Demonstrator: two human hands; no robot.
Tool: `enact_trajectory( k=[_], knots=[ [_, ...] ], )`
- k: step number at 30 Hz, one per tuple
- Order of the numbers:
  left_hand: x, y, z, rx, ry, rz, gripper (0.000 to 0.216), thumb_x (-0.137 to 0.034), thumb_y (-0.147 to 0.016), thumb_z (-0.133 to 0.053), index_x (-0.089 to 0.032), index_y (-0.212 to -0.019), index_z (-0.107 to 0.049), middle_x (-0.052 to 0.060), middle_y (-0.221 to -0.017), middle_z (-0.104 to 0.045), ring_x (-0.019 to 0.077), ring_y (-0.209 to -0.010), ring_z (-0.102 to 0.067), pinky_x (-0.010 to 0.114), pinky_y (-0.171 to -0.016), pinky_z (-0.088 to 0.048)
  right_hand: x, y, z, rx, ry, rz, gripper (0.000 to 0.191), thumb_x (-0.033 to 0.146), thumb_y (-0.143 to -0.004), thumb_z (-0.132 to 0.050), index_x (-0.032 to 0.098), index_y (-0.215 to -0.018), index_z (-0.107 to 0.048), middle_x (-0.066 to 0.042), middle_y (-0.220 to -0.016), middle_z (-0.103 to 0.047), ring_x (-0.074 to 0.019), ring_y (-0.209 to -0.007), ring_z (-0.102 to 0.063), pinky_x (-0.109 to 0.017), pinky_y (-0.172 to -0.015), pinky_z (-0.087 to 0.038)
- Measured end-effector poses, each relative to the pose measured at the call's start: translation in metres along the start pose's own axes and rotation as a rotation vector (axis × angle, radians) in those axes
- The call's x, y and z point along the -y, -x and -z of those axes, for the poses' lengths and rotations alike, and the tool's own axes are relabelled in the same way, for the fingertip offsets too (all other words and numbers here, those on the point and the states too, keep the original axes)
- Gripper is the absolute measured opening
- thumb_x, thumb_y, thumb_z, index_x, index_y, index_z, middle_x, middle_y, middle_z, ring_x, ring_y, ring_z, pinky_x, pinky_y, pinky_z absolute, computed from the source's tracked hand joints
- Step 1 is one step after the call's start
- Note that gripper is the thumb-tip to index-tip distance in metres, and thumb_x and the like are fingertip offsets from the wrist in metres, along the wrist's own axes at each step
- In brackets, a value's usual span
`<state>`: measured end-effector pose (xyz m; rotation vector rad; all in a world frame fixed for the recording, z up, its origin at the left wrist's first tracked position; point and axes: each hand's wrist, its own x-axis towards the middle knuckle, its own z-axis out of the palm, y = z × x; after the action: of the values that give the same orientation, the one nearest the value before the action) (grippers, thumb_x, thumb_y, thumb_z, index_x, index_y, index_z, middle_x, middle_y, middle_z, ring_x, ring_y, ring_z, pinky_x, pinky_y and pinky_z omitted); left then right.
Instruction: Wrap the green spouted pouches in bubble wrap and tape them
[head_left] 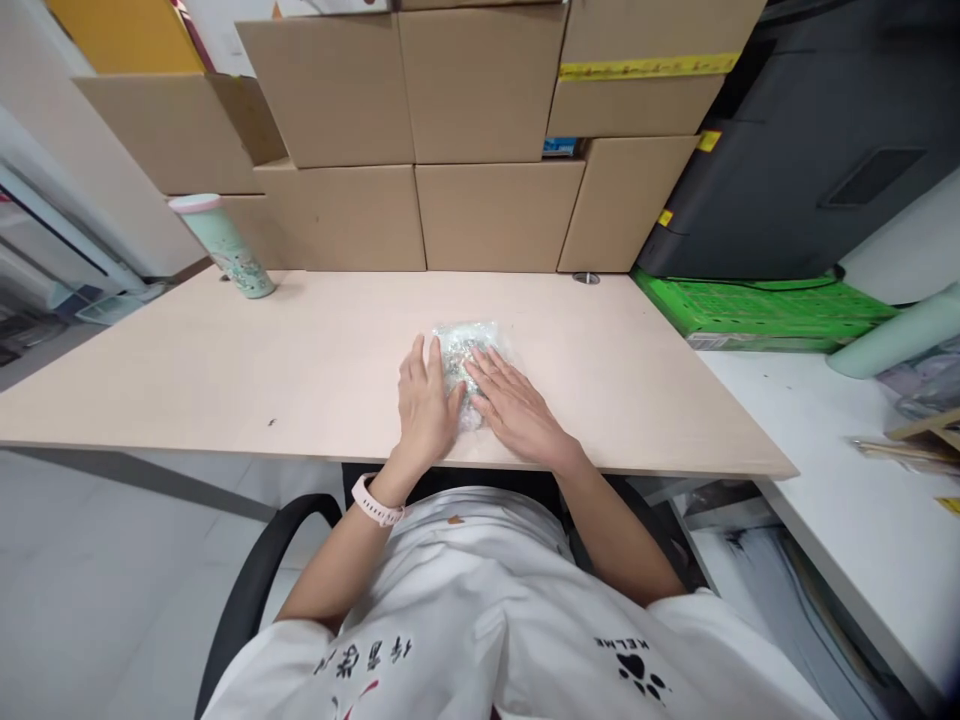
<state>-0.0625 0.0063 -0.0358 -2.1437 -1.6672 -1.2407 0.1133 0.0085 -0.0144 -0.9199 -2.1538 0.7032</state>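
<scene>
— On the near middle of the desk [225, 370], what are the two hands doing?

— Both lie flat, palms down, fingers stretched out, nothing gripped. The left hand [424, 405] rests with its fingertips against the left edge of a small clear plastic bag [466, 345]. The right hand [516, 405] lies slanted across the bag's near right part and presses on it.

— What is in the bag?

— Small, pale, glittery bits, too small to tell more. The bag lies flat on the beige top. Its far half shows and its near half is hidden under the hands.

— Anything on the wrists?

— A pink watch [375, 500] on the left one.

— And further out?

— At the far left a mint-green tumbler [225, 248] with a pink lid stands well apart from the hands. Cardboard boxes [420, 150] are stacked like a wall along the far edge, with a round cable port [586, 278] just in front of them. At the far right a green plastic crate [757, 310] sits under a dark grey bin [810, 150]. A pale green roll [900, 335] lies near it, over a white table [862, 500] that adjoins the desk. A black chair armrest [259, 570] curves at the near left.
</scene>
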Motion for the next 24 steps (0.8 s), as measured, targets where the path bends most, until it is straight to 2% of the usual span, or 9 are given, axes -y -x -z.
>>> enact_trajectory(
  k=[2, 5, 10, 13, 17, 20, 22, 24],
  knots=[
    [-0.003, 0.006, 0.002, 0.036, -0.063, -0.125, 0.064, -0.021, -0.099, -0.043, -0.036, -0.156, -0.020, 0.003, -0.157, -0.042, 0.0328, -0.146, -0.035, 0.068, -0.116, -0.036, -0.005, 0.001, -0.003, 0.009, -0.041, -0.010, 0.048, 0.040, -0.102, -0.040, 0.038, -0.150, -0.039, 0.016, -0.162, -0.023, -0.0223, -0.155, -0.010, -0.053, -0.129, -0.008],
    [-0.002, 0.018, 0.002, 0.123, -0.076, -0.247, 0.067, -0.024, -0.098, -0.043, -0.036, -0.158, -0.016, 0.003, -0.155, -0.044, 0.0278, -0.145, -0.039, 0.061, -0.121, -0.034, -0.005, 0.003, -0.004, -0.004, -0.134, -0.011, 0.048, 0.037, -0.099, -0.047, 0.041, -0.147, -0.044, 0.018, -0.159, -0.029, -0.0229, -0.155, -0.013, -0.053, -0.130, -0.008],
    [0.010, 0.030, -0.003, 0.187, -0.115, -0.272, 0.083, -0.037, -0.093, -0.055, -0.026, -0.160, -0.007, 0.012, -0.157, -0.040, 0.0328, -0.147, -0.037, 0.066, -0.118, -0.032, -0.003, 0.004, -0.008, -0.028, -0.160, -0.012, 0.044, 0.035, -0.097, -0.052, 0.042, -0.140, -0.052, 0.017, -0.155, -0.038, -0.0239, -0.153, -0.018, -0.050, -0.130, -0.012],
    [0.011, 0.030, -0.003, 0.230, -0.088, -0.251, 0.082, -0.038, -0.094, -0.054, -0.028, -0.160, -0.006, 0.011, -0.159, -0.038, 0.0334, -0.147, -0.036, 0.068, -0.115, -0.034, -0.004, 0.003, -0.009, -0.035, -0.111, 0.019, 0.043, 0.035, -0.099, -0.049, 0.042, -0.142, -0.050, 0.018, -0.155, -0.038, -0.0232, -0.153, -0.019, -0.051, -0.129, -0.016],
    [0.008, 0.026, 0.008, 0.327, -0.009, -0.177, 0.077, -0.039, -0.095, -0.052, -0.034, -0.159, -0.009, 0.005, -0.162, -0.031, 0.0313, -0.150, -0.031, 0.064, -0.116, -0.034, -0.003, 0.005, -0.005, -0.059, -0.026, 0.031, 0.043, 0.040, -0.099, -0.046, 0.043, -0.141, -0.050, 0.016, -0.153, -0.040, -0.0226, -0.151, -0.026, -0.054, -0.127, -0.025],
    [0.007, 0.024, 0.020, 0.361, 0.094, -0.103, 0.075, -0.043, -0.095, -0.054, -0.038, -0.158, -0.015, 0.002, -0.163, -0.029, 0.0301, -0.151, -0.028, 0.060, -0.118, -0.034, -0.002, 0.009, -0.001, -0.267, 0.075, -0.066, 0.043, 0.044, -0.098, -0.043, 0.041, -0.140, -0.052, 0.008, -0.149, -0.049, -0.0244, -0.143, -0.041, -0.054, -0.122, -0.033],
    [0.008, 0.023, 0.025, 0.306, 0.175, -0.050, 0.075, -0.045, -0.093, -0.058, -0.038, -0.157, -0.021, 0.002, -0.163, -0.029, 0.0312, -0.151, -0.027, 0.059, -0.118, -0.036, -0.002, 0.011, 0.002, -0.451, 0.137, -0.181, 0.042, 0.045, -0.097, -0.043, 0.036, -0.136, -0.056, -0.002, -0.139, -0.059, -0.0303, -0.132, -0.050, -0.058, -0.113, -0.041],
    [0.008, 0.024, 0.028, 0.207, 0.230, -0.006, 0.073, -0.044, -0.091, -0.062, -0.036, -0.155, -0.028, 0.004, -0.163, -0.030, 0.0329, -0.151, -0.028, 0.059, -0.118, -0.036, -0.004, 0.012, 0.003, -0.508, 0.165, -0.272, 0.038, 0.047, -0.096, -0.045, 0.034, -0.126, -0.063, -0.008, -0.121, -0.068, -0.0353, -0.117, -0.057, -0.061, -0.100, -0.047]
  ],
)
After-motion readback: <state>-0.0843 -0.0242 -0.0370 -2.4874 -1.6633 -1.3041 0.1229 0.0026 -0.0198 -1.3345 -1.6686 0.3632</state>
